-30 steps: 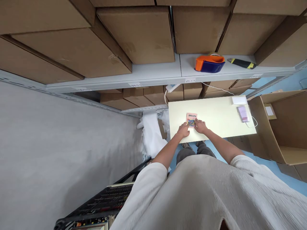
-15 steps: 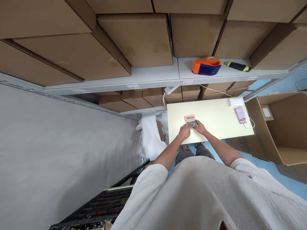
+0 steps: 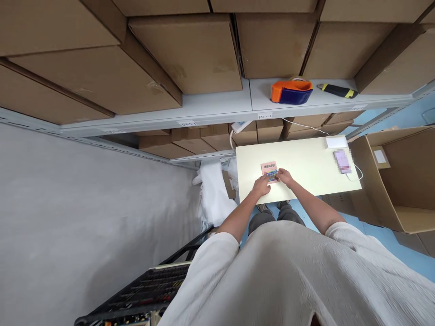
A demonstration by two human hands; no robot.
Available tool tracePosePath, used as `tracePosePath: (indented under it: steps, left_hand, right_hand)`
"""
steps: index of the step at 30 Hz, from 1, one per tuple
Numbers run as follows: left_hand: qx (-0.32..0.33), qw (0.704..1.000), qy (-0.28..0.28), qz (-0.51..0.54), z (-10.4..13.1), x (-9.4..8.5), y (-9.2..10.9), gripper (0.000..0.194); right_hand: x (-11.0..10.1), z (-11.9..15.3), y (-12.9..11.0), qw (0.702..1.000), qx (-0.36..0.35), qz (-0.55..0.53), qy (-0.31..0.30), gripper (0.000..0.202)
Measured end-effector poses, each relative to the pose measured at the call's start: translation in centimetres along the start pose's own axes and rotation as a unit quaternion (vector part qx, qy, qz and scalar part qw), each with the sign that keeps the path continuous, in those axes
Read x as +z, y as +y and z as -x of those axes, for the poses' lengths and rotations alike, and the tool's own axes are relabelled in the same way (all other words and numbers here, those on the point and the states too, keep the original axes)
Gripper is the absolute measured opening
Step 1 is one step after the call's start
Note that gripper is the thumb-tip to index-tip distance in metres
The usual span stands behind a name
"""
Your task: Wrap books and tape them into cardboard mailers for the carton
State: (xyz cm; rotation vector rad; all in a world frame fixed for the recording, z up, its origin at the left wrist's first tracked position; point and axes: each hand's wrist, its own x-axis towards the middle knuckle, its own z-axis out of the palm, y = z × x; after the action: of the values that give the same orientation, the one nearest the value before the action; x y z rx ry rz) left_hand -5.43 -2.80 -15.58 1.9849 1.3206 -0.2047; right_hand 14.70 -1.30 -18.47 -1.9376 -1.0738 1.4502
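Observation:
A small pink booklet (image 3: 269,166), with dark lettering at its top and a blue and yellow picture lower down, lies on a pale yellow table (image 3: 306,167). My left hand (image 3: 261,184) rests at its lower left edge, fingers stretched over the corner and thumb apart. At the right edge, my right hand (image 3: 286,176) has thumb and fingers brought together in a pinch on the booklet's side. The exact contact of the right fingertips is too small to make out.
Cardboard boxes (image 3: 190,54) fill the grey shelf above the table. An orange and blue tape dispenser (image 3: 291,92) and a black and yellow utility knife (image 3: 338,91) lie on its edge. A phone (image 3: 341,161) sits at the table's right, beside a large open carton (image 3: 384,181).
My right hand has shifted slightly to the right, uncovering more of the booklet's picture. The left hand stays almost in place at the lower left.

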Motion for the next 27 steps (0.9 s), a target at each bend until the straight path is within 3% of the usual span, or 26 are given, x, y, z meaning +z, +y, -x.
tracePosePath:
  steps: [3,9,14,18,23,27]
  left_hand:
    - [0.001,1.000,0.014,0.022,0.1,0.0,0.0,0.071]
    - [-0.036,0.987,0.027,0.152,-0.4,-0.7,1.1,0.056]
    - [-0.071,0.954,0.085,0.278,-0.8,-1.6,1.9,0.049]
    - [-0.087,0.945,0.138,0.285,0.0,-2.1,0.5,0.040]
    - [-0.168,0.942,0.192,0.216,1.0,-2.6,-2.4,0.040]
    - [-0.201,0.939,0.176,0.215,1.4,-2.1,-3.9,0.051]
  right_hand:
    - [-0.2,0.2,-0.5,0.998,0.054,-0.009,0.010,0.062]
    - [-0.3,0.8,-2.2,0.998,0.039,0.017,0.053,0.051]
    - [0.3,1.8,-4.0,0.997,0.027,-0.066,0.011,0.044]
    - [1.3,2.3,-4.4,0.994,0.023,-0.099,-0.048,0.045]
    - [3.0,2.1,-3.2,0.999,0.000,0.004,-0.051,0.035]
    - [3.9,2.1,-2.1,0.998,-0.004,0.056,-0.042,0.039]
